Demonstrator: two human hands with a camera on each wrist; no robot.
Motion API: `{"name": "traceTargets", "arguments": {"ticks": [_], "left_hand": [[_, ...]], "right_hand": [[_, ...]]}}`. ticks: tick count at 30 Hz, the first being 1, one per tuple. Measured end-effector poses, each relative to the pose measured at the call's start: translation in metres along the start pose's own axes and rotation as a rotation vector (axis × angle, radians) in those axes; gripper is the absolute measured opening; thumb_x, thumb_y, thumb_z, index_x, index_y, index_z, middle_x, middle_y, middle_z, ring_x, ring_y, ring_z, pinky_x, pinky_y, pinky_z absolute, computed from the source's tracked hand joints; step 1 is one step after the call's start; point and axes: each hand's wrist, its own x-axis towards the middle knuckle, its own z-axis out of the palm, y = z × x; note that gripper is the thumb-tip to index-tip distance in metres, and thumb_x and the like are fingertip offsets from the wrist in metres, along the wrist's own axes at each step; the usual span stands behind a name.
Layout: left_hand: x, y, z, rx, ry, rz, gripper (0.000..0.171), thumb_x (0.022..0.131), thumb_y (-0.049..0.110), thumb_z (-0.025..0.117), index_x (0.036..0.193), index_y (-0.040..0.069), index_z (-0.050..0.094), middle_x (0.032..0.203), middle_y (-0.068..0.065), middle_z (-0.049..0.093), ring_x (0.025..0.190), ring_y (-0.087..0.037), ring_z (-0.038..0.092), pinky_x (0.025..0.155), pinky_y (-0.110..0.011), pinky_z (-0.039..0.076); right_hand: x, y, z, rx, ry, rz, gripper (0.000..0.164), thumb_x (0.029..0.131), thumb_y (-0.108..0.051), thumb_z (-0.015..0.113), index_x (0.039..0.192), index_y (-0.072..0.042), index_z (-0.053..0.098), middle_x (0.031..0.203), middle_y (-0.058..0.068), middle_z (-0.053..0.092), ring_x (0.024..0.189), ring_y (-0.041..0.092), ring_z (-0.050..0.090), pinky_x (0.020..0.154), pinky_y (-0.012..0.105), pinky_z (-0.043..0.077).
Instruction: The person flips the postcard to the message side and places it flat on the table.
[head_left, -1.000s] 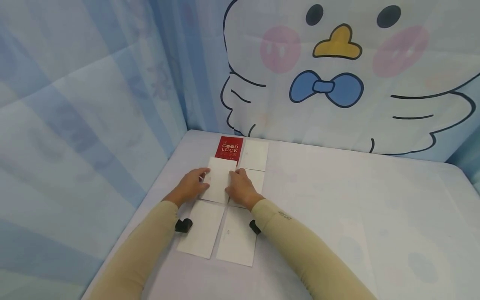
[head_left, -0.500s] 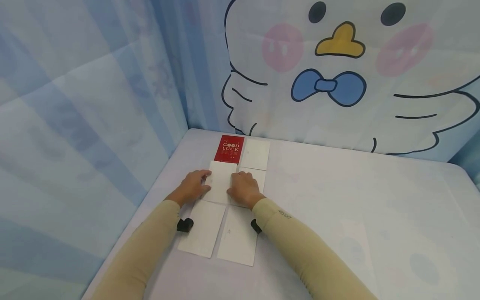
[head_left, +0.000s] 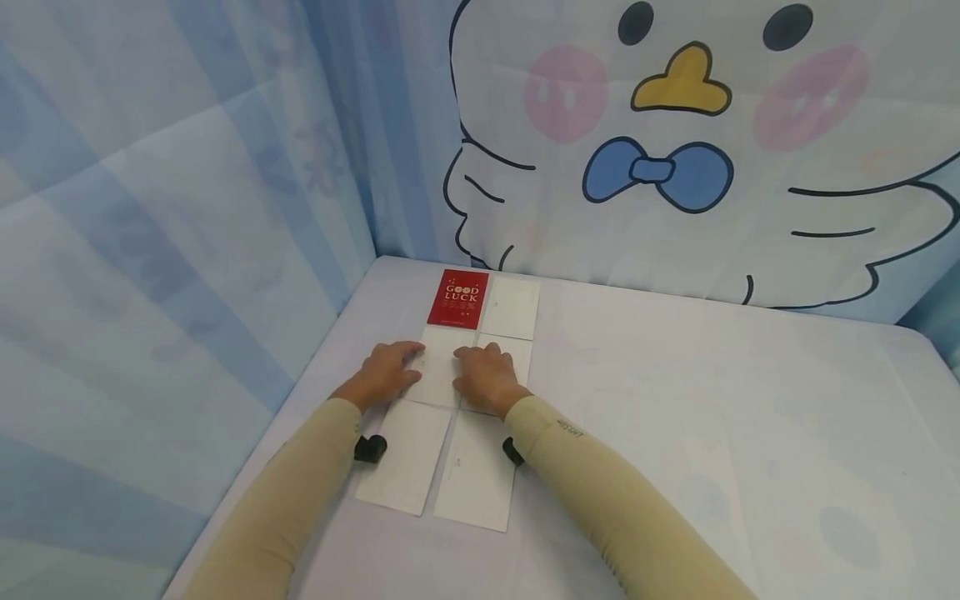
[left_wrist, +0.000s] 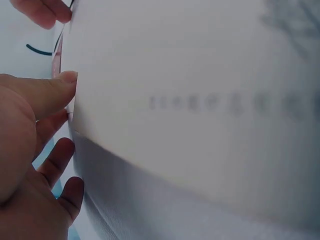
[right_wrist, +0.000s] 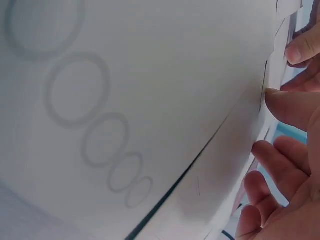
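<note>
A white rectangular card (head_left: 437,367) lies on the table just below a red card (head_left: 458,298) printed "GOOD LUCK". My left hand (head_left: 382,372) rests at its left edge, thumb and forefinger apart and touching the side. Across from it, my right hand (head_left: 489,379) touches the right edge with loosely extended fingers and covers part of another white card (head_left: 519,354). In the left wrist view, the left thumb (left_wrist: 62,90) meets the rim of a pale card with blurred print. The right thumb (right_wrist: 282,105) is near a card edge in the right wrist view.
Two white cards, one at the left (head_left: 405,457) and one at the right (head_left: 474,473), lie nearer the person. Another white card (head_left: 512,307) is beside the red one. A white cloth (head_left: 712,433) covers the table; a patterned curtain (head_left: 225,208) hangs at left and back.
The white card between my hands has come down slightly toward me and lies flat, uncovering the red card's lower part. My right fingers have loosened and straightened.
</note>
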Motion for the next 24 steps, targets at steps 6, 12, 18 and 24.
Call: {"name": "traceTargets", "arguments": {"ticks": [6, 12, 18, 24], "left_hand": [[0.0002, 0.0002, -0.0008, -0.007, -0.008, 0.012, 0.054, 0.098, 0.015, 0.065, 0.149, 0.013, 0.048, 0.151, -0.015, 0.044, 0.138, -0.036, 0.038, 0.112, -0.056, 0.031], [0.0002, 0.0011, -0.0033, 0.008, -0.018, 0.018, 0.052, 0.098, 0.015, 0.064, 0.148, 0.013, 0.048, 0.149, -0.018, 0.044, 0.136, -0.037, 0.039, 0.112, -0.058, 0.031], [-0.0004, 0.0009, -0.003, 0.011, -0.019, 0.017, 0.053, 0.098, 0.017, 0.064, 0.148, 0.013, 0.048, 0.149, -0.017, 0.044, 0.135, -0.037, 0.039, 0.111, -0.058, 0.031], [-0.0002, 0.0004, -0.0018, 0.019, -0.02, 0.011, 0.053, 0.098, 0.017, 0.064, 0.148, 0.014, 0.048, 0.15, -0.016, 0.044, 0.136, -0.037, 0.039, 0.111, -0.059, 0.031]], "right_hand": [[0.0012, 0.0015, 0.0029, 0.008, 0.003, -0.011, 0.051, 0.096, -0.029, 0.068, 0.143, -0.014, 0.055, 0.129, 0.007, 0.064, 0.106, 0.026, 0.049, 0.094, 0.043, 0.043], [0.0013, 0.0035, 0.0039, 0.028, 0.016, -0.013, 0.051, 0.096, -0.029, 0.067, 0.143, -0.013, 0.055, 0.13, 0.007, 0.064, 0.107, 0.027, 0.049, 0.095, 0.044, 0.043], [0.002, 0.005, 0.0047, 0.027, 0.025, -0.022, 0.05, 0.096, -0.029, 0.067, 0.143, -0.013, 0.056, 0.131, 0.007, 0.064, 0.106, 0.027, 0.05, 0.093, 0.044, 0.043], [0.0027, 0.0052, 0.0068, 0.027, 0.019, -0.016, 0.051, 0.096, -0.03, 0.068, 0.143, -0.014, 0.056, 0.131, 0.007, 0.063, 0.107, 0.027, 0.049, 0.094, 0.045, 0.043]]}}
